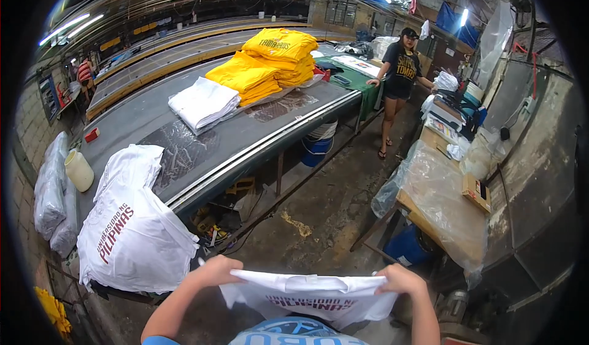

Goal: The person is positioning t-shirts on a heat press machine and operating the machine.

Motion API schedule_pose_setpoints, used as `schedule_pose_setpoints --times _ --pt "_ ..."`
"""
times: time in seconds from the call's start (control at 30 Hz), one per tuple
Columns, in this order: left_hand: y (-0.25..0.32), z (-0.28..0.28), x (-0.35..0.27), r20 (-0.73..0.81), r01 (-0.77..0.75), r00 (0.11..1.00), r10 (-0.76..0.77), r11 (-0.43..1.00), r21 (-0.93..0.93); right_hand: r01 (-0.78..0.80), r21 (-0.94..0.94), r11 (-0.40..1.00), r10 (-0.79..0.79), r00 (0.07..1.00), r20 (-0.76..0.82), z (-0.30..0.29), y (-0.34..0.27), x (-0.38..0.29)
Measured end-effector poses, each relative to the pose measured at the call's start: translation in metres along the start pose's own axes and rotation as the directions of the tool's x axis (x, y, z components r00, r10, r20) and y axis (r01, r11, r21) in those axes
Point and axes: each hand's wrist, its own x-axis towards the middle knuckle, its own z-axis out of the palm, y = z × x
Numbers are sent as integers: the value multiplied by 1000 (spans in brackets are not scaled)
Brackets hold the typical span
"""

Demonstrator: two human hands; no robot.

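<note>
A white T-shirt [308, 286] with dark red lettering hangs stretched before my body. My left hand [217, 270] grips its upper edge near one shoulder. At the opposite shoulder, my right hand [401, 279] pinches the fabric. To the left, white printed T-shirts [152, 248] lie spread over the near end of a long dark table [221, 147], partly hanging off. Further along that table, a folded white stack [204, 101] adjoins folded yellow shirts [248, 78] on clear plastic.
Beyond the aisle's right side stands a plastic-covered wooden table [432, 184]. A person [402, 69] stands at the aisle's far end, touching the long table. Blue buckets [317, 149] sit underneath. A plastic jug [79, 170] and wrapped bundles [50, 193] stand at left.
</note>
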Motion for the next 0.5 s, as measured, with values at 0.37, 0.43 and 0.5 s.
schedule_pose_setpoints --times 0.37,0.43,0.5 --pt "9 -130 44 -851 242 518 82 940 238 145 -258 955 -293 592 -751 -161 45 127" --pt "-2 -123 53 -894 286 439 87 930 230 54 -338 940 -289 654 -699 -158 73 171" --pt "-9 -115 51 -928 343 368 66 917 202 134 -371 919 -389 458 -799 -171 51 192"
